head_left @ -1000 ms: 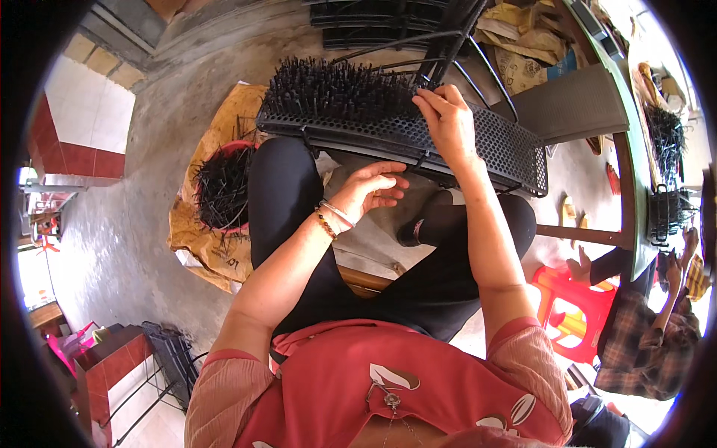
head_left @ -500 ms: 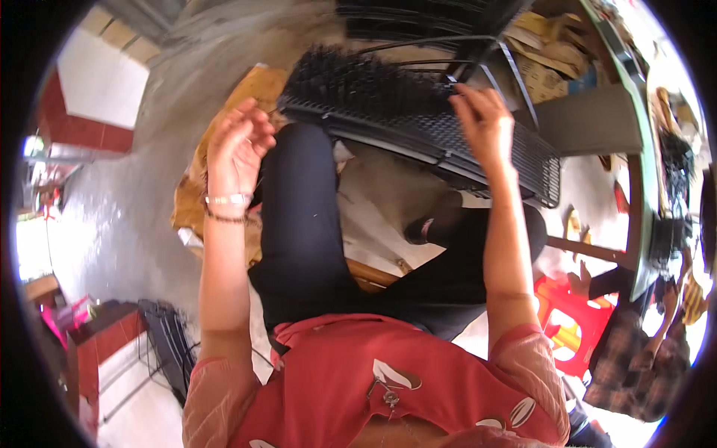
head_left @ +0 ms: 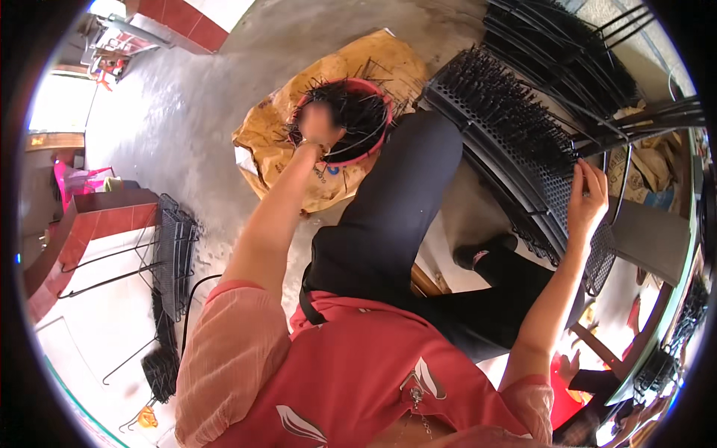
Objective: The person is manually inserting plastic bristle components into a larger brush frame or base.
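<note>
My left hand (head_left: 317,125) is down in a red bucket (head_left: 387,104) filled with thin black pieces (head_left: 362,112), stick-like and tangled. Motion smears its fingers, so their state is hidden. At the right, my right hand (head_left: 588,196) is by the near end of a black perforated rack (head_left: 556,187), thumb and fingertips pinched together at the edge of the standing rows. What the pinch holds is too small to make out. Dense upright black pieces (head_left: 500,97) fill the rack's far part, while bare mesh shows below my right hand. The rack lies aslant beyond my knees.
Under the bucket is a crumpled yellow-brown sack (head_left: 261,138) on the grey floor. More black racks (head_left: 553,60) stand at the far right, others (head_left: 175,254) at the left. A green-edged table (head_left: 691,224) runs along the right, with another person's hand (head_left: 569,367) below it.
My left hand has moved from above my knee into the bucket, which has come into view. The view has swung left. My right hand stays at the rack.
</note>
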The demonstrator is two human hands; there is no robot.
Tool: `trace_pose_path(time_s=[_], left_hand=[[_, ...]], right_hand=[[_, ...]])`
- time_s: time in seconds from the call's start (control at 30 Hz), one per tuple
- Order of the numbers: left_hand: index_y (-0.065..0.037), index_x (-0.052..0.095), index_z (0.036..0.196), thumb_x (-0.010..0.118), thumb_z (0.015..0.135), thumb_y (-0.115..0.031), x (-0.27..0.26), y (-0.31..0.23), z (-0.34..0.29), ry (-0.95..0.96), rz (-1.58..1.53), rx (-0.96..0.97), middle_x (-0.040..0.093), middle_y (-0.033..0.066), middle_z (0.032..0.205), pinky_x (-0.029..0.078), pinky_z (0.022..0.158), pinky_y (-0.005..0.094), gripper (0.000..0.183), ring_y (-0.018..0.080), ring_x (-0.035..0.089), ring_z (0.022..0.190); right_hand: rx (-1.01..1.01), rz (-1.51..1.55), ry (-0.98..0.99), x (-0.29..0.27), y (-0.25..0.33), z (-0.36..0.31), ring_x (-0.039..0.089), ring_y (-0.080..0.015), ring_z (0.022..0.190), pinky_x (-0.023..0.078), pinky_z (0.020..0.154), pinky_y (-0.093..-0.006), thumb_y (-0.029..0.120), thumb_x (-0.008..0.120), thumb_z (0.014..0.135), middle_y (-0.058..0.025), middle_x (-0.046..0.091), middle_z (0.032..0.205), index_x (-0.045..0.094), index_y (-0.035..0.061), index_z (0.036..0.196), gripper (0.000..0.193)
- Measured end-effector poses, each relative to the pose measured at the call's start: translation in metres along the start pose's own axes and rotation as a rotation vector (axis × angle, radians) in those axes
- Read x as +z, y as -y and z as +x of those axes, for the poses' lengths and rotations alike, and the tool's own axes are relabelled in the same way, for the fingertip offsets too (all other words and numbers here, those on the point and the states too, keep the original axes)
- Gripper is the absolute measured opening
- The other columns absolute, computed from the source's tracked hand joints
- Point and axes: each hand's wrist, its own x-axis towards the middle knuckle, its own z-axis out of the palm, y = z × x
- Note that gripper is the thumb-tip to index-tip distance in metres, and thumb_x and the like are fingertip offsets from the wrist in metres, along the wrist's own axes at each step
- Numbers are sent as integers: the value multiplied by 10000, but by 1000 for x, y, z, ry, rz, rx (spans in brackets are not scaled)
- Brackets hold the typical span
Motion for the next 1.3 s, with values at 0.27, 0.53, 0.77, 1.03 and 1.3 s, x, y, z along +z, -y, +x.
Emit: trace_pose_path(time_s=[0.27, 0.53, 0.77, 1.03, 1.3], left_hand=[[-34, 390, 1234, 801, 578, -476, -1, -4, 40, -209, -33, -429, 388, 179, 1255, 371, 959, 454, 892, 343, 433, 1175], [43, 219, 1395, 804, 502, -621, 12, 39, 102, 306, -196, -584, 402, 238, 1369, 384, 1022, 436, 1257, 329, 424, 1262], [25, 276, 1389, 836, 464, -583, 52, 87, 116, 207, -205, -503, 466, 217, 1330, 373, 1031, 438, 1241, 295, 446, 1254], [-29, 497, 1263, 798, 483, -611, 51, 78, 114, 320, -166, -312, 600, 180, 1155, 446, 941, 359, 1019, 285, 573, 1078], [2, 502, 1194, 881, 552, -287, 36, 82, 109, 325, -355, -275, 629, 133, 1105, 469, 910, 342, 800, 235, 600, 1026]], right_hand=[[35, -32, -27, 3, -1, 5, 626, -197, 810, 499, 702, -287, 82, 621, 872, -93, 648, 949, 675, 17, 991, 146], [17, -56, 11, 10, 7, 12, 624, -217, 840, 491, 745, -298, 48, 618, 864, -105, 642, 938, 676, 8, 973, 130], [40, -54, 29, 13, 8, 18, 626, -211, 866, 489, 774, -291, 41, 618, 861, -104, 646, 949, 677, 13, 991, 145], [-10, -80, 36, 13, 8, 17, 628, -194, 809, 495, 700, -294, 57, 605, 874, -88, 641, 924, 670, 17, 984, 134], [72, -42, 92, 15, 9, 19, 620, -184, 846, 475, 754, -272, 50, 608, 872, -94, 647, 935, 667, 4, 993, 143]])
